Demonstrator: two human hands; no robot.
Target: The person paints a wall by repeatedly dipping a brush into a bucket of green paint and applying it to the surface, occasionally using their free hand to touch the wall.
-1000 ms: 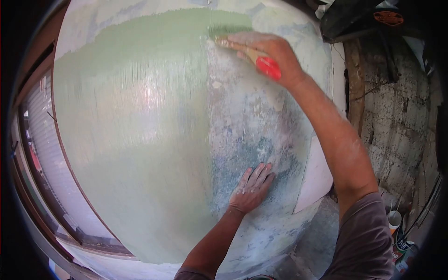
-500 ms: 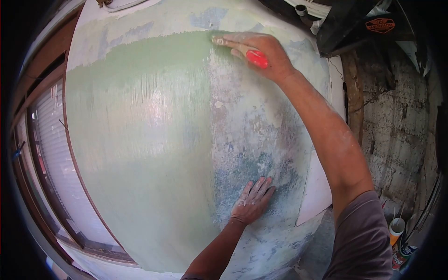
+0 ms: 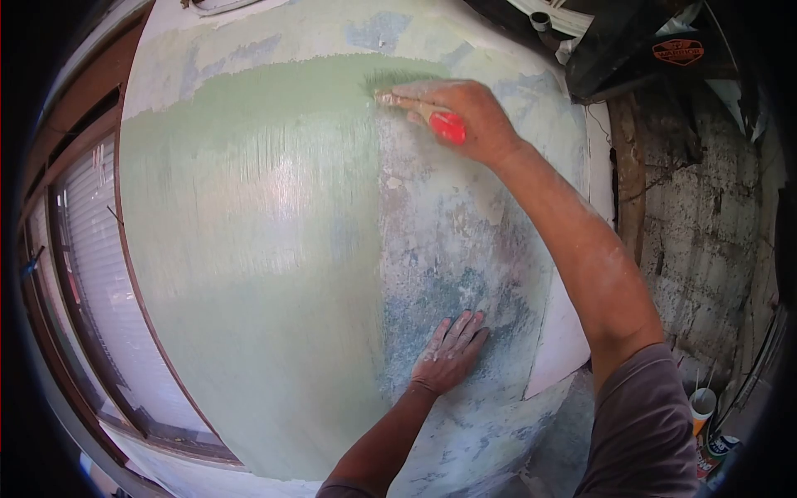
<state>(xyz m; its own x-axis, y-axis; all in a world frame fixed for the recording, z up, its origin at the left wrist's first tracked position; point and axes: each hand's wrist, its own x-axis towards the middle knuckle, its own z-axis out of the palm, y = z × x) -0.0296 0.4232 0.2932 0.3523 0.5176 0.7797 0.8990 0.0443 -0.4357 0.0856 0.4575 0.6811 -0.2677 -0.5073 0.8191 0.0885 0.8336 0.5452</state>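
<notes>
My right hand [image 3: 469, 116] is wrapped round a paintbrush [image 3: 447, 128] with a red handle end, near the top of the wall. The brush's bristle end is by the upper right corner of the light green painted area [image 3: 266, 274], and my fingers partly hide it. Lower down, my left hand [image 3: 450, 353] lies with spread fingers on the mottled blue-grey part of the wall [image 3: 448, 241]. Its fingers have whitish smears and hold nothing.
A brown-framed window [image 3: 116, 274] with louvres is on the left. At the right are a wooden post [image 3: 628, 174], a rough block wall [image 3: 697, 249], a white cup [image 3: 702, 402] and a can [image 3: 721, 446]. A black object with an orange logo [image 3: 677, 51] hangs top right.
My right hand has moved down a little with the brush. Fresh green paint now shows above it, extending to the right along the top. My left hand has stayed in nearly the same place.
</notes>
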